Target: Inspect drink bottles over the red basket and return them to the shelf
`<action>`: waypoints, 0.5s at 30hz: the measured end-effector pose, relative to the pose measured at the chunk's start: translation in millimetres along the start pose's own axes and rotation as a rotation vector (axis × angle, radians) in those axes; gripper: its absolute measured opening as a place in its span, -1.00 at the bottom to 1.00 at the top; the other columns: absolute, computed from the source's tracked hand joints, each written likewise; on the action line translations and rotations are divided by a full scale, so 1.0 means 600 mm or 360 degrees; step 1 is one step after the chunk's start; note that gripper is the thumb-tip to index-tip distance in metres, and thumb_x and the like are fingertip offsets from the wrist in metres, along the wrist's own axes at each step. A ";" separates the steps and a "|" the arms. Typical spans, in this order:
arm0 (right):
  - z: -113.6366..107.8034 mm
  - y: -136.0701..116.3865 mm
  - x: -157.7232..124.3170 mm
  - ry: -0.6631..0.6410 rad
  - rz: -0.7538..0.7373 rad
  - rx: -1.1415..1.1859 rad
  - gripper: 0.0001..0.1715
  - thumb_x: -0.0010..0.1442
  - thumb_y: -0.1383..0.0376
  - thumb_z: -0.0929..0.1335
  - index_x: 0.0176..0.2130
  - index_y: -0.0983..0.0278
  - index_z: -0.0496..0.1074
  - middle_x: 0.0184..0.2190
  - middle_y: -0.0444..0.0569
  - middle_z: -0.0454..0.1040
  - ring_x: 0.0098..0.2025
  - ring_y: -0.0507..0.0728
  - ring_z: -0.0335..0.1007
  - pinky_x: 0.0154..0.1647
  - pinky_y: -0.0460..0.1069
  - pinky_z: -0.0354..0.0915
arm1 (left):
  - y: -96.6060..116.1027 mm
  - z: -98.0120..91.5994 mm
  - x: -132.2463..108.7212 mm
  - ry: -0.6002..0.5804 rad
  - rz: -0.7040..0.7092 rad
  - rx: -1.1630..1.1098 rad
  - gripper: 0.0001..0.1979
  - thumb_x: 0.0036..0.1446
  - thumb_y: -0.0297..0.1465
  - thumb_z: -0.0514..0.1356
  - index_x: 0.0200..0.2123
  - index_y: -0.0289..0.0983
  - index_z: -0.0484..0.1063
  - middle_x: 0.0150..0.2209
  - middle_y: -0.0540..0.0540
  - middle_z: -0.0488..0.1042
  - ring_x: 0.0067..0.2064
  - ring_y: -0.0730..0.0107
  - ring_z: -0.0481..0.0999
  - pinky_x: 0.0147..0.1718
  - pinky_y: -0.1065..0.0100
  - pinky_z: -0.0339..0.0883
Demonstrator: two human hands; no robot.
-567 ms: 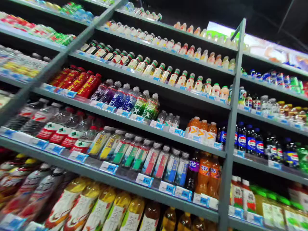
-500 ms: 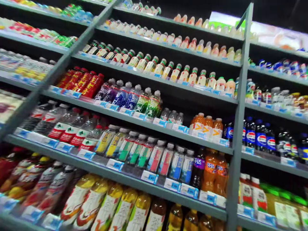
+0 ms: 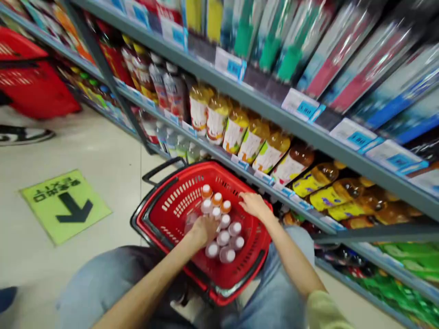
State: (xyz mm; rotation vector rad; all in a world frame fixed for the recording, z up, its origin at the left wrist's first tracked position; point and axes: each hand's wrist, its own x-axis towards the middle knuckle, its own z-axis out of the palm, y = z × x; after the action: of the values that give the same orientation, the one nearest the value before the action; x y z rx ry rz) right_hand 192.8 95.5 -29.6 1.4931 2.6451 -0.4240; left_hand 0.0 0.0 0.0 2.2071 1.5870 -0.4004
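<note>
Between my knees is a red shopping basket (image 3: 255, 262) with a black rim, holding several small bottles (image 3: 223, 237) upright with white caps; a few at the far side contain orange drink (image 3: 225, 207). My left hand (image 3: 205, 230) reaches down among them, its fingers bent round the top of a bottle, which the hand mostly hides. A blurred clear bottle (image 3: 192, 222) is beside that hand. My right hand (image 3: 253, 204) lies over the basket's right inner wall, fingers stretched out and holding nothing.
Drink shelves (image 3: 254, 98) with price tags run along the right, close to the basket. A green floor sign (image 3: 66, 205) with an arrow lies on the left. Another red basket (image 3: 37, 87) and a person's shoe (image 3: 25, 135) are at the upper left.
The view has swung down from the upper drink shelves to the floor and lower shelves. Both my hands and the red basket are now in sight; neither showed before.
</note>
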 end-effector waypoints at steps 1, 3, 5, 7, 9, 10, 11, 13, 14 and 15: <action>0.009 0.014 0.002 -0.0110 0.0075 -0.0043 -0.64 0.38 0.29 0.32 0.13 0.29 0.45 0.07 0.21 0.58 0.11 0.34 0.54 0.06 0.14 0.40 | 0.003 0.018 0.006 -0.0103 0.0018 0.0010 -0.69 0.29 -0.40 0.31 0.05 -0.43 0.55 0.03 -0.42 0.57 0.08 -0.13 0.59 0.03 -0.03 0.49; 0.024 0.034 0.005 -0.0317 0.0186 -0.0118 -0.58 0.30 0.36 0.38 0.13 0.37 0.46 0.10 0.33 0.54 0.19 0.43 0.47 0.09 0.20 0.40 | 0.007 0.036 0.019 -0.0228 0.0088 0.0039 -0.62 0.35 -0.38 0.23 0.16 -0.45 0.49 0.14 -0.48 0.50 0.18 -0.22 0.51 0.10 -0.06 0.43; 0.032 0.044 0.004 -0.0451 0.0235 -0.0157 -0.54 0.26 0.39 0.41 0.15 0.37 0.46 0.15 0.33 0.51 0.26 0.44 0.40 0.15 0.21 0.38 | 0.012 0.038 0.028 -0.0293 0.0155 0.0069 -0.59 0.39 -0.36 0.17 0.21 -0.44 0.45 0.18 -0.47 0.47 0.21 -0.21 0.49 0.12 -0.06 0.41; 0.033 0.047 0.004 -0.0507 0.0229 -0.0166 -0.47 0.28 0.36 0.40 0.22 0.31 0.41 0.21 0.26 0.47 0.29 0.39 0.37 0.21 0.18 0.35 | 0.017 0.036 0.031 -0.0328 0.0187 0.0110 -0.59 0.40 -0.37 0.15 0.21 -0.44 0.45 0.18 -0.48 0.46 0.20 -0.22 0.48 0.10 -0.07 0.42; 0.030 0.046 0.005 -0.0530 0.0205 -0.0164 -0.41 0.32 0.32 0.39 0.30 0.27 0.33 0.25 0.20 0.44 0.29 0.34 0.38 0.21 0.14 0.35 | 0.021 0.038 0.031 -0.0327 0.0205 0.0141 -0.61 0.40 -0.36 0.15 0.18 -0.45 0.47 0.16 -0.49 0.47 0.20 -0.23 0.48 0.08 -0.06 0.43; 0.029 0.046 0.005 -0.0546 0.0193 -0.0164 -0.38 0.32 0.31 0.39 0.32 0.26 0.31 0.25 0.19 0.44 0.28 0.33 0.39 0.19 0.13 0.36 | 0.022 0.041 0.032 -0.0324 0.0217 0.0146 -0.62 0.40 -0.36 0.15 0.17 -0.45 0.49 0.14 -0.49 0.48 0.19 -0.23 0.49 0.07 -0.06 0.44; 0.029 0.045 0.005 -0.0566 0.0184 -0.0166 -0.38 0.32 0.29 0.39 0.32 0.26 0.31 0.24 0.19 0.45 0.26 0.33 0.41 0.17 0.13 0.38 | 0.024 0.044 0.033 -0.0330 0.0228 0.0147 -0.62 0.40 -0.35 0.16 0.15 -0.45 0.50 0.13 -0.49 0.49 0.18 -0.22 0.50 0.06 -0.05 0.45; 0.029 0.043 0.003 -0.0614 0.0168 -0.0170 -0.40 0.33 0.25 0.39 0.31 0.27 0.32 0.21 0.21 0.48 0.22 0.35 0.45 0.12 0.14 0.42 | 0.026 0.051 0.037 -0.0372 0.0245 0.0142 -0.62 0.40 -0.33 0.16 0.14 -0.46 0.51 0.12 -0.48 0.49 0.18 -0.20 0.51 0.06 -0.03 0.46; 0.029 0.042 0.003 -0.0633 0.0160 -0.0172 -0.41 0.34 0.24 0.38 0.30 0.27 0.33 0.20 0.22 0.49 0.21 0.35 0.47 0.10 0.14 0.43 | 0.028 0.053 0.040 -0.0404 0.0242 0.0147 -0.61 0.40 -0.33 0.15 0.15 -0.46 0.50 0.13 -0.47 0.49 0.18 -0.19 0.50 0.07 -0.02 0.46; 0.030 0.042 0.002 -0.0646 0.0152 -0.0172 -0.43 0.35 0.23 0.38 0.30 0.27 0.34 0.19 0.22 0.50 0.20 0.35 0.48 0.09 0.15 0.43 | 0.029 0.054 0.042 -0.0434 0.0232 0.0155 -0.61 0.41 -0.32 0.15 0.16 -0.46 0.49 0.15 -0.46 0.48 0.19 -0.18 0.49 0.09 -0.01 0.45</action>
State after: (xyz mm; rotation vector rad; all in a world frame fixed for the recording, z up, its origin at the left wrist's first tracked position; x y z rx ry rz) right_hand 212.4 103.7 -52.0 1.3292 2.2375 -0.5052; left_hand 24.4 1.2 -37.4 2.2106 1.2804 -0.7144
